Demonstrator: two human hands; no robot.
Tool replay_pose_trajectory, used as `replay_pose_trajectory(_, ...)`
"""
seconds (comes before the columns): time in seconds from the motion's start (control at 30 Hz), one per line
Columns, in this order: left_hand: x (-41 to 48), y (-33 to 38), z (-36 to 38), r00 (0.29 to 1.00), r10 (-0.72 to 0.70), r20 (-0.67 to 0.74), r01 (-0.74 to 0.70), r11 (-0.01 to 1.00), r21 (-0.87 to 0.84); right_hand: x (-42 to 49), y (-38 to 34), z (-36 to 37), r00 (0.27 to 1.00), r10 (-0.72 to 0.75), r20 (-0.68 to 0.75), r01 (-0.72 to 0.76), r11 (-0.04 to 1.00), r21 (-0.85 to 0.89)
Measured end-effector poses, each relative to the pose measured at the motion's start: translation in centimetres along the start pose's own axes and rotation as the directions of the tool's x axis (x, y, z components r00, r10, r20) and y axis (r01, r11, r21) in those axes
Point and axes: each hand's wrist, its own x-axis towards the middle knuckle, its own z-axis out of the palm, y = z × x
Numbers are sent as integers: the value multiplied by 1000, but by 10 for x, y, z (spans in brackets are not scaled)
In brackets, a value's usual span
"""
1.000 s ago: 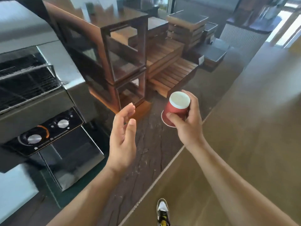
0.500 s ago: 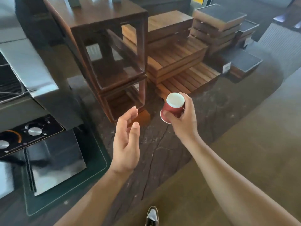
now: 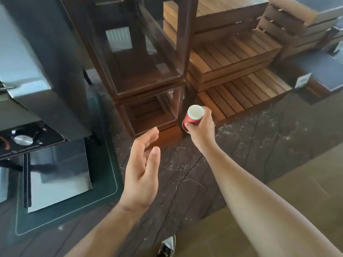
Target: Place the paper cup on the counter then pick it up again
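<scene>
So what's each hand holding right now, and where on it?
The right hand grips a small red paper cup, turned bottom-up, round its side wall, fingers near the rim end. The left hand is open and holds nothing.

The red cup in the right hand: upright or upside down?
Upside down and tilted: the red cup shows its white base on top, wider rim lowest, gripped by the right hand.

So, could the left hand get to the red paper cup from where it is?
Probably yes: the left hand is open and empty, with only bare countertop between it and the red paper cup gripped by the right hand.
</scene>
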Motion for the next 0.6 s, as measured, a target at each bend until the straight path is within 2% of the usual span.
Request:
replay_pose_trajectory(0.13,1,-3,-5,1000,-9,-24,9,1000,-9,9,5,11,999,-27,35,29,998,-61)
replay_pose_trajectory(0.37,-3,0,-16,998,-21,-65,22,1000,14,9,8,14,998,21,59,-16,997,-75)
replay_pose_trajectory(0.53,-7,7,-28,996,22,-88,-25,999,-34,-20,-13,-10,997,-37,-68,37,999,-6)
replay_pose_trajectory(0.6,-9,13,-33,994,34,-100,-42,996,-75,-41,-28,-23,990,-98,-104,109,988,107)
